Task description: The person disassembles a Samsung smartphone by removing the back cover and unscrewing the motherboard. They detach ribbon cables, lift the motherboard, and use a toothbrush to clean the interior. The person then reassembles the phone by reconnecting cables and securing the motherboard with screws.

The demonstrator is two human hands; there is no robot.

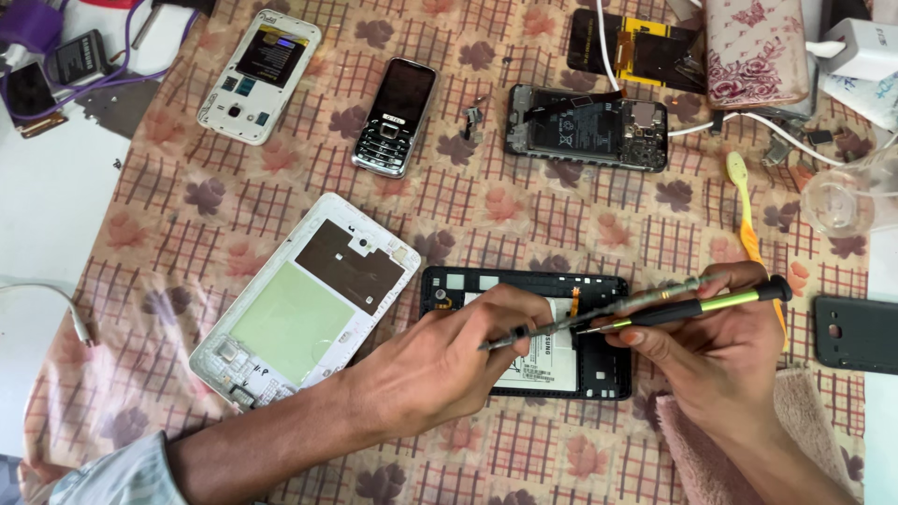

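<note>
A patterned cloth with brown flowers and red checks (524, 224) covered the table. At its centre lay an opened black phone with its back off and a white battery showing (552, 360); everything here is placed from that phone.

Just to its left lay a large white phone shell with a pale green panel (304, 299), tilted. Beyond it, well apart, sat a second opened dark phone frame (587, 126), and beyond and to the left a black keypad phone (394, 116). To the right, near, lay an orange toothbrush (748, 224).

The left hand (440, 360) reached in from the lower left, its forearm low over the cloth, and covered the phone's left half. Its fingers were closed on a thin grey metal tool (580, 318) that slanted over the battery. The right hand (711, 351) came from the lower right, wrist above a pink towel (720, 449), fingers pinched on a black and green precision screwdriver (692, 307) whose tip sat over the battery's right edge.

Risks, as a judgement: both tips met close above the battery, so a slip could puncture it or scratch the board. A loosened screw could vanish into the busy cloth.
</note>
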